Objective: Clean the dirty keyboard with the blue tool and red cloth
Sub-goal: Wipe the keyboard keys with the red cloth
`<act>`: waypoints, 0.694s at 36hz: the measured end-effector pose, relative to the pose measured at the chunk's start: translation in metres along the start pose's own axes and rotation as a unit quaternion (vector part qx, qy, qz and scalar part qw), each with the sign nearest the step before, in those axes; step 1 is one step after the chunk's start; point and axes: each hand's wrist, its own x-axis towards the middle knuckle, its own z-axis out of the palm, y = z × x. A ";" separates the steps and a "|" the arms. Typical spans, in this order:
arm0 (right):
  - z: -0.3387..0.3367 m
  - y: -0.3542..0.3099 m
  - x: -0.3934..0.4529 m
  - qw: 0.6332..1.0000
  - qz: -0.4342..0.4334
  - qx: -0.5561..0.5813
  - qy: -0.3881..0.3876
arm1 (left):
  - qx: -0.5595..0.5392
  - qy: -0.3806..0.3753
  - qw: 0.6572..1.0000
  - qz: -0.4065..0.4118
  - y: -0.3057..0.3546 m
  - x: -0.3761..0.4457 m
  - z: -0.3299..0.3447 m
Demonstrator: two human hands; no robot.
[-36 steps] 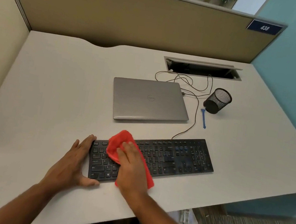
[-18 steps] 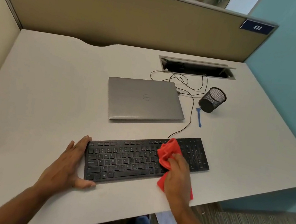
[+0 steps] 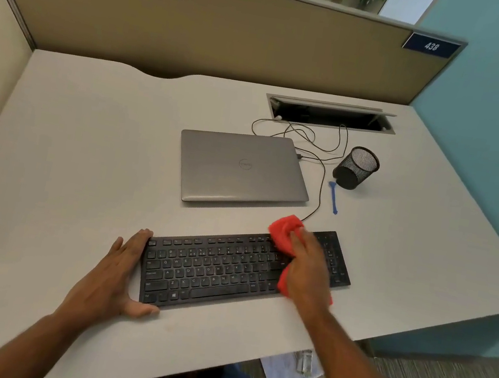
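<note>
- Black flat rectangular keyboard (image 3: 229,273) lies on the pale grey tabletop (image 3: 86,148) near its front edge, long axis slightly tilted, right end farther from the person.
- Right hand (image 3: 307,272) is over the right part of the keyboard, palm down, fingers lying on the crumpled red cloth (image 3: 284,231) and pressing it onto the keys; fingers look fairly straight, not wrapped round it.
- Cloth sticks out ahead of the fingertips over the keyboard's far edge, and also shows under the palm at the near edge of the keyboard. Hand covers its middle.
- Left hand (image 3: 111,278) rests flat on the tabletop at the keyboard's left end, fingers straight along the short side, thumb along the front edge near the corner. Grip is released, bracing only, holding nothing.
- Thin blue plastic tool (image 3: 333,198) lies loose on the tabletop behind the keyboard's right end, well apart from both hands, just in front of the black mesh pen cup (image 3: 356,167).
- Pen cup is tipped over, open mouth facing up and right.
- Closed silver laptop (image 3: 241,168) sits behind the keyboard's middle, not touching it.
- Thin black cable (image 3: 318,196) runs from the keyboard's far edge back toward the open cable tray (image 3: 330,115) set in the tabletop.
</note>
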 end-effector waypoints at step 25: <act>-0.022 0.068 0.011 0.989 0.140 -0.054 0.003 | 0.192 -0.045 0.980 0.005 0.009 0.002 -0.009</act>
